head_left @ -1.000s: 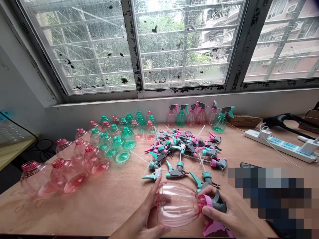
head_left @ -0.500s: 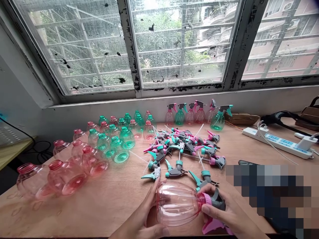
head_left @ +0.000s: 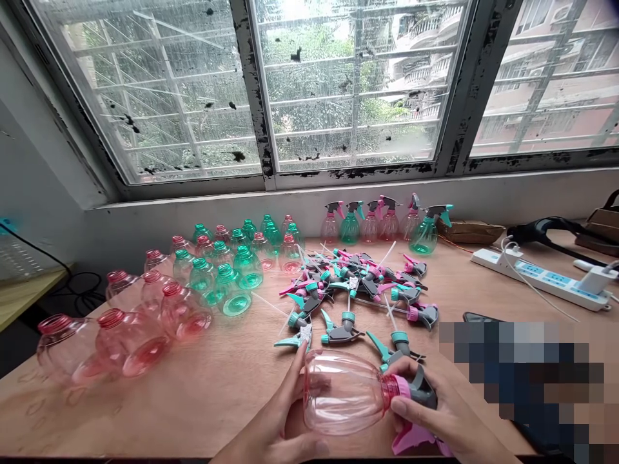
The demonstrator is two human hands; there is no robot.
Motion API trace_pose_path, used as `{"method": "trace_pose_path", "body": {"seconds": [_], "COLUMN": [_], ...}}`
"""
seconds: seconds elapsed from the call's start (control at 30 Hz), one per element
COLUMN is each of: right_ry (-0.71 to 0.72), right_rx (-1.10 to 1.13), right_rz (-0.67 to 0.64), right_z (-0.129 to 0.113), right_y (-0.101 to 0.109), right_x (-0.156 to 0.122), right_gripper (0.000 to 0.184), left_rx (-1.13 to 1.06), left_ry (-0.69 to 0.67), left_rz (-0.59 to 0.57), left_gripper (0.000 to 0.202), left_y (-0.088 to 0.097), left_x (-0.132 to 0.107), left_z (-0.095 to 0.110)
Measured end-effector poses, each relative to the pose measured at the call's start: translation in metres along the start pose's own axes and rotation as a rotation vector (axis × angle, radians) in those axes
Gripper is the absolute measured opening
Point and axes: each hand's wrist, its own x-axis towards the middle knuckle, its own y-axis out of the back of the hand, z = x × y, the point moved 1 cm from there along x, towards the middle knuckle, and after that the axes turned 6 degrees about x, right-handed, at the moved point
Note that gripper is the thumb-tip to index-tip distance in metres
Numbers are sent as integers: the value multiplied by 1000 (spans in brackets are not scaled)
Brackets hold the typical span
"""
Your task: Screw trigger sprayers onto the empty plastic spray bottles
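Note:
A clear pink spray bottle (head_left: 343,393) lies sideways between my hands, low in the head view. Its base is cupped by my left hand (head_left: 290,412), thumb below and fingers behind. At the neck, my right hand (head_left: 430,399) pinches the pink collar of the grey and pink trigger sprayer (head_left: 420,388), which sits on the bottle's mouth. The sprayer's pink trigger points down below my right hand. Just beyond the bottle lies a heap of loose trigger sprayers (head_left: 358,277) in grey, pink and teal, their white tubes sticking out.
Open pink bottles (head_left: 133,345) and green bottles (head_left: 249,267) stand at the left. Several bottles with sprayers, one a green spray bottle (head_left: 423,232), line the wall under the window. A power strip (head_left: 541,277) with cables lies at the right, near a blurred patch.
The bottle and both hands stay almost in place; the bottle's base end has risen very slightly. The whole view has shifted a little.

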Motion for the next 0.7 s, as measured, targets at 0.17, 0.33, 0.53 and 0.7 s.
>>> {"method": "trace_pose_path", "body": {"seconds": [0.17, 0.33, 0.53, 0.7], "right_ry": [-2, 7, 15, -4], "right_rx": [-3, 15, 20, 29], "right_rz": [23, 16, 4, 10], "right_z": [0, 0, 0, -1], "right_y": [0, 0, -1, 0], "right_x": [0, 0, 1, -1], "right_gripper": [39, 39, 37, 38], "left_rx": [14, 72, -66, -139], "left_ry": [-1, -3, -19, -2], "left_rz": [-37, -3, 40, 20], "left_gripper": [99, 98, 116, 99], "left_y": [2, 1, -2, -1], "left_x": [2, 2, 2, 2], "left_z": [-1, 4, 0, -1]}}
